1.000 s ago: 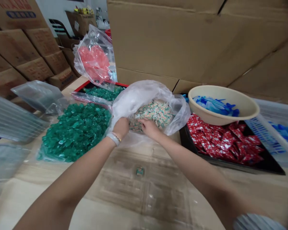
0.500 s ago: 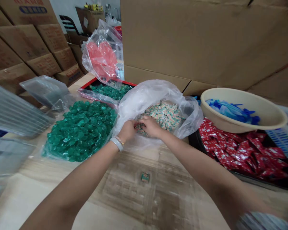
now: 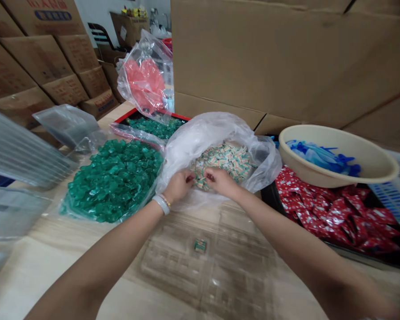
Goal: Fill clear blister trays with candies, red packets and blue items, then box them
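Observation:
Both hands are at the near side of an open plastic bag (image 3: 200, 129) full of small striped pieces (image 3: 230, 160). My left hand (image 3: 182, 184), with bracelets at the wrist, has its fingers pinched together; whatever they hold is too small to name. A short gap to the right, my right hand (image 3: 218, 180) is also closed in a pinch over the pieces, its contents hidden. Nearer me lies a clear molded plastic tray (image 3: 176, 262), with one small green and orange packet (image 3: 200, 246) in a compartment.
Green pieces (image 3: 113, 178) fill a bag at left, before a red-rimmed tray (image 3: 125, 116). A cream basin (image 3: 336, 173) of blue items stands over red packets (image 3: 333, 213) at right. Clear plastic containers (image 3: 26, 146) are at far left; cardboard (image 3: 286, 58) rises behind.
My hands have moved apart, the right one slightly to the right, opening a gap between the fingertips. The view has shifted slightly.

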Available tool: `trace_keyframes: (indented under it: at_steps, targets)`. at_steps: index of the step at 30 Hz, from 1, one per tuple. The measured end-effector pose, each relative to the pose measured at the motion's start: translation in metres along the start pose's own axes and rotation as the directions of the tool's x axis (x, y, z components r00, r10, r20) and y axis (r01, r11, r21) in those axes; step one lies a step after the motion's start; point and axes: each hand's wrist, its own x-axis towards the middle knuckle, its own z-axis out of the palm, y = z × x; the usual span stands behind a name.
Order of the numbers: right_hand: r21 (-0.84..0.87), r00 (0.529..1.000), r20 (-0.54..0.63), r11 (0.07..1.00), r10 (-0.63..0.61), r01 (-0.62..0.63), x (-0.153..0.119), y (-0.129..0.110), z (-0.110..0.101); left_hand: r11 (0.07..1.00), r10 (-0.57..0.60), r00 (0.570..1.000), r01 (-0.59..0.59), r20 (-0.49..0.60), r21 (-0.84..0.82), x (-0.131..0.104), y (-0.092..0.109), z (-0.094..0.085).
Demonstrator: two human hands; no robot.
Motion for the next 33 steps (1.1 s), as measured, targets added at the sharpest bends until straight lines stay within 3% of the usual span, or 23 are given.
trace_keyframes:
  at_steps: [5,10,14,19,26,33]
  targets:
    - [0.090,0.995,0.096,0.995,0.022,-0.031,-0.003,-0.004,0.004,0.980,-0.052,0.996,0.064,0.068,-0.188,0.004,0.004,-0.001]
    - [-0.051,1.000,-0.009,0.998,0.021,-0.021,-0.005,-0.011,0.018,0.957,-0.047,0.991,0.080,0.123,-0.279,0.003,0.009,-0.005]
    - [-0.134,0.998,-0.058,0.991,0.022,-0.030,-0.010,-0.012,0.024,0.924,-0.111,0.984,0.153,0.136,-0.349,0.007,0.009,-0.001]
    - [-0.227,0.998,-0.045,0.973,-0.052,0.040,-0.017,-0.012,0.021,0.935,-0.156,0.983,0.179,0.097,-0.308,0.014,0.010,0.006]
    - [-0.167,0.994,-0.051,0.982,-0.100,0.090,-0.021,-0.008,0.023,0.985,-0.053,0.997,0.062,0.058,-0.163,0.011,0.021,-0.001]
    - [-0.075,0.991,-0.123,0.996,-0.057,0.048,-0.020,-0.002,0.031,0.990,0.055,0.974,-0.024,0.220,-0.140,0.014,0.020,-0.004]
